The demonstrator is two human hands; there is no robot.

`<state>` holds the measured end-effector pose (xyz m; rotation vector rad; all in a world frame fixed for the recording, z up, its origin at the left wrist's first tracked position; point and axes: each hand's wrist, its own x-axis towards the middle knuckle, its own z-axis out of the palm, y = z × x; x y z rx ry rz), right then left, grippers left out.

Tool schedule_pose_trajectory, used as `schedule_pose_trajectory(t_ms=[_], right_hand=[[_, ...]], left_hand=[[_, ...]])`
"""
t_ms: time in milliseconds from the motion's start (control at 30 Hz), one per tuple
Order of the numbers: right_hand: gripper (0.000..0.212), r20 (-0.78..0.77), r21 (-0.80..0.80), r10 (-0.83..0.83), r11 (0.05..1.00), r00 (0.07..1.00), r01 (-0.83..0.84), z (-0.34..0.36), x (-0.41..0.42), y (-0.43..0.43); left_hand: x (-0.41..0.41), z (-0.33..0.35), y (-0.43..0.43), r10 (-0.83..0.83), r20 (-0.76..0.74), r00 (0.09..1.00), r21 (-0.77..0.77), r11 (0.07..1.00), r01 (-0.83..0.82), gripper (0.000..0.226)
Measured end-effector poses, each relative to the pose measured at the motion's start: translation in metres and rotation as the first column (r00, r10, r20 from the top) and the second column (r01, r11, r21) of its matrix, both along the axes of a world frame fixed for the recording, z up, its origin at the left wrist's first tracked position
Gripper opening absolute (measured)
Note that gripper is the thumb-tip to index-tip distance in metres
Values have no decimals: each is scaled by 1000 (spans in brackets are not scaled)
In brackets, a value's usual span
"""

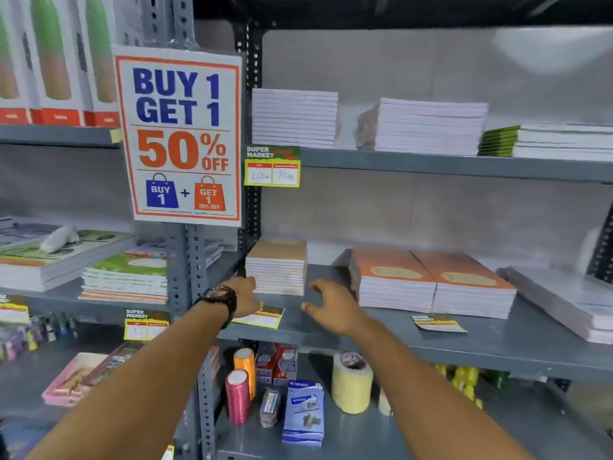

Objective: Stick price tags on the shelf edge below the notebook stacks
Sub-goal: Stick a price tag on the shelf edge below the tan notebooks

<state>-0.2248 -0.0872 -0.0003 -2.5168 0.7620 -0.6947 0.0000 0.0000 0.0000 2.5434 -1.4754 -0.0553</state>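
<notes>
My left hand [244, 296], with a watch on the wrist, rests its fingers on a yellow-bordered price tag [265, 317] lying flat on the grey middle shelf [365, 340], just in front of a brown-covered notebook stack [277, 267]. My right hand [333, 305] hovers to the right of that tag with fingers spread, holding nothing. A second loose price tag [438, 323] lies on the shelf in front of the orange notebook stacks [431, 280]. One price tag [272, 166] is stuck on the upper shelf edge below white notebook stacks [294, 117].
A "Buy 1 Get 1 50% off" sign [180, 136] hangs on the grey upright. The bottom shelf holds thread spools [238, 396], a tape roll [352, 381] and small packets [303, 413]. Book stacks [126, 277] fill the left bay, with another tag [146, 324] on its edge.
</notes>
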Motion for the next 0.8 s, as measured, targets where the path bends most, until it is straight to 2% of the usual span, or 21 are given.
schedule_pose_trajectory(t_ms=[200,267,367,433,500,533,667,800], right_hand=[[52,-131,110,-18,993,991,32,-18,39,6],[53,-145,124,-12,992,989,30,-22,49,7],[54,-158,146,-10,989,987,34,-30,65,9],[52,-160,143,-9,989,987,32,-33,71,9],[54,-160,135,-12,990,987,34,-33,76,9],[54,-154,139,-9,990,988,30,-33,79,8],[54,-61,168,0,986,998,11,-31,86,6],[44,100,206,-12,978,995,-9,-35,81,9]], left_hand=[[21,-22,-2,3,-148,989,72,997,8,67],[24,-29,-5,8,-178,984,42,999,0,72],[32,-40,-9,10,-356,934,-109,993,-52,76],[37,-44,-11,-22,-472,881,-233,967,-101,64],[42,-47,-12,-77,-528,846,-341,931,-128,30],[45,-47,-10,-109,-542,833,-375,919,-124,23],[42,-39,3,-238,-549,801,-456,889,-49,28],[38,-36,27,-350,-554,755,-501,865,34,14]])
